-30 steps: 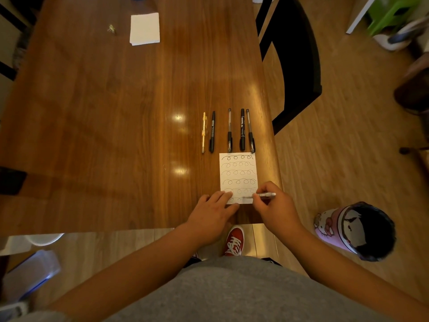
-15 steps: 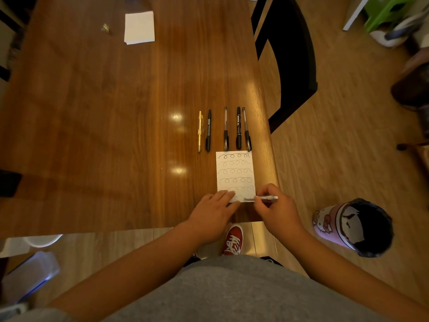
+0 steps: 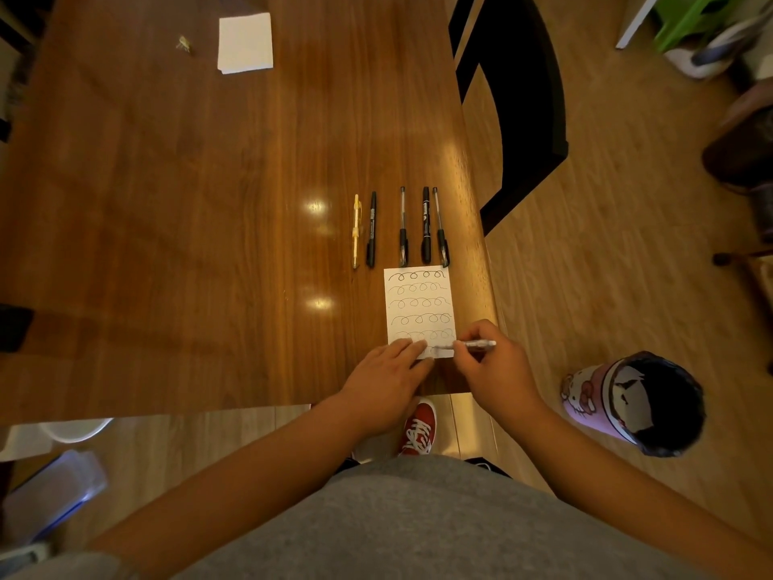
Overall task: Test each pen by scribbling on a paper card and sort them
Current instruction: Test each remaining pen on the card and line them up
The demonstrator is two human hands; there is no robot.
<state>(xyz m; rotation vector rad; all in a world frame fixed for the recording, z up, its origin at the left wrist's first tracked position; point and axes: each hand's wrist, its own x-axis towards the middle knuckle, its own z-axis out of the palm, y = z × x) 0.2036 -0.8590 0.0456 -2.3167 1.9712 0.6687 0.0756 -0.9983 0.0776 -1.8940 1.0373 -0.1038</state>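
Note:
A white paper card (image 3: pixel 419 305) with several rows of looped scribbles lies near the table's right front corner. My left hand (image 3: pixel 387 385) presses flat on its lower left corner. My right hand (image 3: pixel 493 364) grips a light-coloured pen (image 3: pixel 468 345), its tip on the card's bottom edge. Beyond the card lie two groups of pens: a yellow pen (image 3: pixel 355 232) and a black pen (image 3: pixel 371 230) on the left, and three black pens (image 3: pixel 424 226) on the right.
The brown wooden table (image 3: pixel 209 203) carries a white paper pad (image 3: pixel 245 43) and a small scrap (image 3: pixel 183 44) at the far side. A black chair (image 3: pixel 514 98) stands right of the table. A cartoon-printed bin (image 3: pixel 636 403) sits on the floor by my right arm.
The pen tip has worked along the card's bottom edge, first rightward and then back toward my left fingers. My left hand stays pressed on the card. The camera view shifted slightly.

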